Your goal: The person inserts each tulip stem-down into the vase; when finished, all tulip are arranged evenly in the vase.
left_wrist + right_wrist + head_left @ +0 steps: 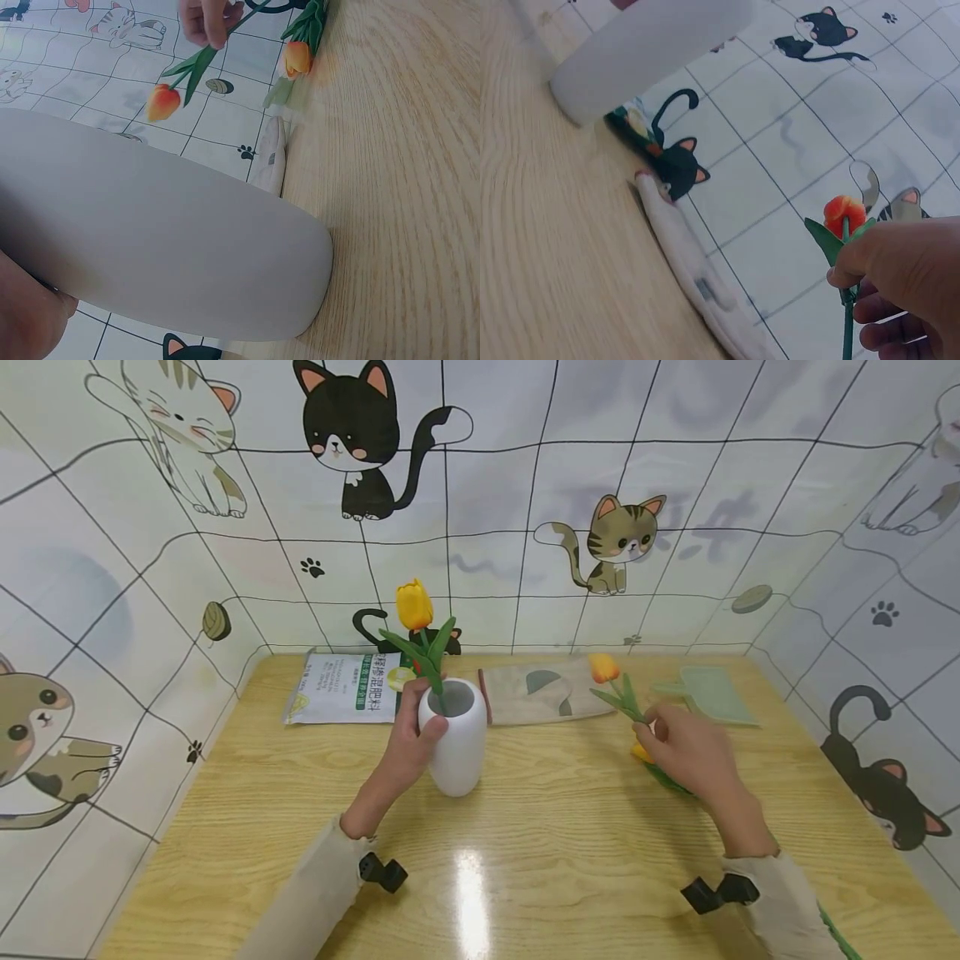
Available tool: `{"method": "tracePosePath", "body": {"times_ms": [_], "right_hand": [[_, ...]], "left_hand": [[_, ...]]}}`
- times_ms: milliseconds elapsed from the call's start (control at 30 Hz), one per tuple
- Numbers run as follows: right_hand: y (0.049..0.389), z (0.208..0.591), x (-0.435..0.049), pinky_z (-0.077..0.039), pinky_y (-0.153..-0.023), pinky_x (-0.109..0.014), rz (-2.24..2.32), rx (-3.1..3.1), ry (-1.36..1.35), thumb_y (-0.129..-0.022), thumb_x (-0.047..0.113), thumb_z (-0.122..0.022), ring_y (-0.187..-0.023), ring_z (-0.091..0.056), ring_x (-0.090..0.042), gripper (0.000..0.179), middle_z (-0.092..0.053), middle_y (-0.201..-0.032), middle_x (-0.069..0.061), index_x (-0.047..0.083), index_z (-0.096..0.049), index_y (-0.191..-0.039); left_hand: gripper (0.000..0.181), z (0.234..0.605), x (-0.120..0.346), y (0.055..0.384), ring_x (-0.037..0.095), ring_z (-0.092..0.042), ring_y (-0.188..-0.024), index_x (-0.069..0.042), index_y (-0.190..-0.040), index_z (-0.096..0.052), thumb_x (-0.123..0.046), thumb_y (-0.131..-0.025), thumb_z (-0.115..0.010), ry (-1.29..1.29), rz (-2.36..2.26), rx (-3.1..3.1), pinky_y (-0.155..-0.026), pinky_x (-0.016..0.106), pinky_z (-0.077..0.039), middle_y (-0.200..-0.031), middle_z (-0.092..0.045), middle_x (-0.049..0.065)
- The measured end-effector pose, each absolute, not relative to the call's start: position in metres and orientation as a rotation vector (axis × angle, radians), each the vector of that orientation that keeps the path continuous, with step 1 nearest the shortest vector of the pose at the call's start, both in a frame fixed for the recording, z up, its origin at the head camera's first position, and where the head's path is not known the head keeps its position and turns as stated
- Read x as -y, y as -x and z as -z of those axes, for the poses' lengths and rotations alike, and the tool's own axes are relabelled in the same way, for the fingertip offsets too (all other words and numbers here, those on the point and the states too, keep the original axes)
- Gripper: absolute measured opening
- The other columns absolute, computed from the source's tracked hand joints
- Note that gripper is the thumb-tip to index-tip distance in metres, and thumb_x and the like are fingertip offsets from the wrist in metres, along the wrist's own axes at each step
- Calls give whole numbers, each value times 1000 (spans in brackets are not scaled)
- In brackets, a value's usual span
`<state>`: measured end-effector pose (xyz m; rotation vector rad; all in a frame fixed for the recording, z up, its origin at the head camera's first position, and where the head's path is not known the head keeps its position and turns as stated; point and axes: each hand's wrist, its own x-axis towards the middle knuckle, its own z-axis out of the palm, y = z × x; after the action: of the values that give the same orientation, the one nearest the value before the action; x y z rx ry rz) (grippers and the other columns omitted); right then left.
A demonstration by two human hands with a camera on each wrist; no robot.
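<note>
My left hand (411, 739) grips the white vase (459, 747) by its left side, near the rim. The vase stands on the table, and a yellow tulip (415, 604) with green leaves rises from its mouth. To the right, my right hand (686, 752) pinches the green stem of an orange tulip (603, 668) below its leaves, seen closer in the right wrist view with the bloom (844, 215) above the thumb. Another yellow-orange tulip (297, 58) lies on the table beneath that hand, partly covered by it in the head view.
Behind the vase lie a printed white-and-green packet (341, 689) and a flat beige cloth pouch (551, 692). A pale green, scoop-like thing (716, 695) lies at the back right. Cat-patterned sheeting (495, 485) surrounds the wooden table (555, 827). A green stem (838, 933) shows beside the right sleeve.
</note>
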<state>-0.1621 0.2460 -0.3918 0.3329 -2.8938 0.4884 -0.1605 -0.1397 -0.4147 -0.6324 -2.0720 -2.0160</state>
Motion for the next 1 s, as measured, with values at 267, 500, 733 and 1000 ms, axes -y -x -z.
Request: {"method": "tracePosePath", "body": {"times_ms": [267, 500, 733, 1000], "right_hand": [[171, 382, -209, -34, -47, -30, -592, 2810, -427, -99, 35, -58, -53, -46, -13, 26, -61, -71, 0, 11, -66, -106], [178, 366, -168, -38, -55, -32, -786, 2769, -423, -99, 37, -59, -56, -47, -16, 27, -60, -70, -1, 13, -65, -109], [186, 349, -129, -38, -58, -34, -951, 2633, -501, -97, 32, -64, -60, -49, -17, 19, -58, -68, 1, 14, -66, -104], [196, 334, -101, -42, -58, -33, -1207, 2456, -486, -96, 33, -65, -67, -54, -18, 22, -63, -72, -4, 12, -66, -102]], "left_hand": [[101, 415, 137, 161, 29, -41, -130, 2, -131, -30, -80, -79, -57, 620, 2009, 2077, -106, 41, -35, -152, -36, 24], [100, 415, 139, 161, 29, -44, -127, 1, -131, -30, -81, -80, -56, 617, 1992, 2086, -104, 46, -37, -153, -36, 23], [98, 415, 139, 163, 29, -43, -128, 1, -132, -29, -79, -81, -56, 652, 2010, 2070, -104, 48, -37, -153, -34, 25], [94, 415, 142, 160, 23, -47, -125, -1, -131, -31, -77, -82, -57, 629, 2012, 2073, -102, 44, -40, -153, -36, 21]]}}
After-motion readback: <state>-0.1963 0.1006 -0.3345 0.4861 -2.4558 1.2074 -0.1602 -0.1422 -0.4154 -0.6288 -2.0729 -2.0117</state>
